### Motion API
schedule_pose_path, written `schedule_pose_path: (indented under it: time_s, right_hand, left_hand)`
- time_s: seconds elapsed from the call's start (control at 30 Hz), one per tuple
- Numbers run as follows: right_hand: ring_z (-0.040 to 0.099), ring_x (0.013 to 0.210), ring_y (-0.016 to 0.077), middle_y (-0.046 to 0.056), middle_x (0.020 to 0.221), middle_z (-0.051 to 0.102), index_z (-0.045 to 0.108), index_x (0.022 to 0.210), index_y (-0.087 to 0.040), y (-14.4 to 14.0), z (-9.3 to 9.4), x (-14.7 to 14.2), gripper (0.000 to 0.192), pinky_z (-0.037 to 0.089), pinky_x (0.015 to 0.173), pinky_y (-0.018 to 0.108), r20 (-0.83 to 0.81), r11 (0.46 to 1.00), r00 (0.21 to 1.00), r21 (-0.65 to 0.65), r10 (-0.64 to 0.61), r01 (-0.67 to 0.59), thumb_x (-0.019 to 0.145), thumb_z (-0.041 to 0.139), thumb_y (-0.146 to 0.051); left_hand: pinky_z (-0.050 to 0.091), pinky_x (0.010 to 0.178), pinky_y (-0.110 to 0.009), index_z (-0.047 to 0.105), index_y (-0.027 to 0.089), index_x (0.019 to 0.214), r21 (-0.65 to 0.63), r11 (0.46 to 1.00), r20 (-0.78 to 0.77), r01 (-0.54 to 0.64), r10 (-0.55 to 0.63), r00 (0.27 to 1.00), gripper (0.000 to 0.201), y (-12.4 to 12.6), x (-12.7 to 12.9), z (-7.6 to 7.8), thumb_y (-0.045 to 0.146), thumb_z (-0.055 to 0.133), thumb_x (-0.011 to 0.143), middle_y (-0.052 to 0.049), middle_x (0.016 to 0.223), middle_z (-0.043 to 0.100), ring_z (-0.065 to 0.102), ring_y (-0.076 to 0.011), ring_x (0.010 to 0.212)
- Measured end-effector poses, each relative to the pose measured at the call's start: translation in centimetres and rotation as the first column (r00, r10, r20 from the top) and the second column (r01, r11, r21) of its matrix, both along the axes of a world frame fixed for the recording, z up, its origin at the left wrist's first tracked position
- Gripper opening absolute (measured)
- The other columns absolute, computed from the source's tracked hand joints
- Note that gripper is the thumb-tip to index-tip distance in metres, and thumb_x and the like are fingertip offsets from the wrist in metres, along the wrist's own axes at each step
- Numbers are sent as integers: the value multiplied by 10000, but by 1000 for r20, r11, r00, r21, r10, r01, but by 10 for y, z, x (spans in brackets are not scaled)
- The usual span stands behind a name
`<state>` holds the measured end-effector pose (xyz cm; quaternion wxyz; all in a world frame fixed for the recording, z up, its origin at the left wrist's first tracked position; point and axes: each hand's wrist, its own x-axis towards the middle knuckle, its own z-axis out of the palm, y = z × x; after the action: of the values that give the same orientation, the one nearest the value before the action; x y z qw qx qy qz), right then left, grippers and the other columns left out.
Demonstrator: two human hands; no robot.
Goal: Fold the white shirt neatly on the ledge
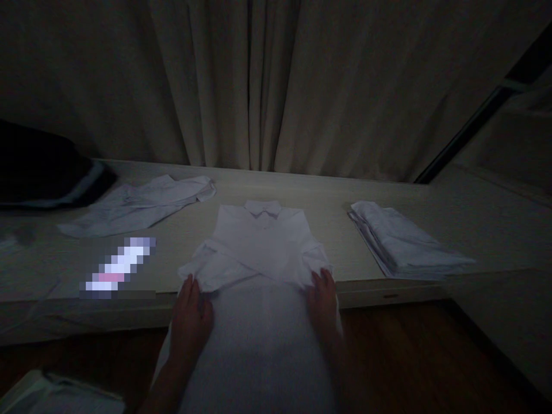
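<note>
Lying at 10 o'clock on the counter [241, 187], a crumpled shirt [138, 204]. At centre, a white shirt [259, 247] with sleeves crossed hangs off the edge; left hand [190, 322] and right hand [322, 305] rest flat, fingers spread, on it. At 2 o'clock, folded shirts [401, 241].

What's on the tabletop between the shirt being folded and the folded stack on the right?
Nothing: in the head view, bare tabletop separates the white shirt under both hands from the folded stack.
</note>
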<state>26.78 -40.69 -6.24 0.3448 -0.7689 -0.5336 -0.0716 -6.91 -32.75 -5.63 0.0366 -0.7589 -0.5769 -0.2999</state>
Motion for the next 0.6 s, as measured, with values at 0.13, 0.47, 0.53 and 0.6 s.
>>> schedule_pose_path:
  time_s: [0.13,0.47,0.53,0.6]
  right_hand:
    - [444,1281,293,191,1335,522,580,1225,-113,2,-3,-1,413,395,1070,491,9,988,999,-147,38,-37,853,454,-243]
    - [211,1417,315,212,1505,280,436,1346,-74,-1,5,-3,527,293,1128,523,-27,999,999,-29,-30,29,854,448,-261]
    - [296,1380,321,224,1451,371,476,1313,-75,0,3,-3,501,332,1104,522,-25,995,1000,-101,-6,3,845,460,-254]
    - [361,1341,326,220,1394,445,525,1266,-94,2,0,-2,465,357,1083,526,-5,986,1000,-162,29,-30,826,481,-238]
  left_hand:
    - [417,1058,-492,599,-20,1161,-112,989,-106,91,-103,989,499,2,-2,-5,256,299,872,-229,1250,597,503,-346,1230]
    - [383,1093,-491,415,-46,1331,-109,994,35,24,-20,999,562,-3,2,7,276,312,883,-269,1420,415,389,-327,1336]
    - [383,1094,-488,484,-30,1281,-136,990,22,49,-46,999,532,-3,2,7,270,307,879,-255,1350,501,442,-322,1295]
    - [353,1116,-487,436,-47,1313,-100,995,63,12,-6,998,565,-3,2,7,298,334,877,-267,1404,434,385,-335,1335]
